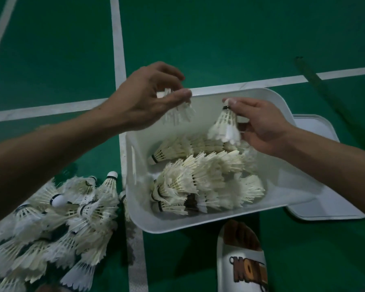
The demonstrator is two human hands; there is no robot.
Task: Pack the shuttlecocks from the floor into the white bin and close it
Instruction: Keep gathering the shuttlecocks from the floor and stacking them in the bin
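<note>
Both hands are working over the white bin (251,95). The left hand (143,98) is pinching a blurred shuttlecock (179,114) above the bin's far left corner. The right hand (263,125) is pinching a second shuttlecock (224,123) by its cork, feathers hanging down, over the far right.

Nested rows (198,178) are lying on their sides inside the bin. The floor pile (67,211) is sitting near left, just beside the bin wall. The lid (316,127) is lying to the right, partly hidden by the bin.

Judgement: packing is roughly half done. Each cork should be going into the open skirt at a row's end, without crushing feathers and keeping rows low enough for the lid.
</note>
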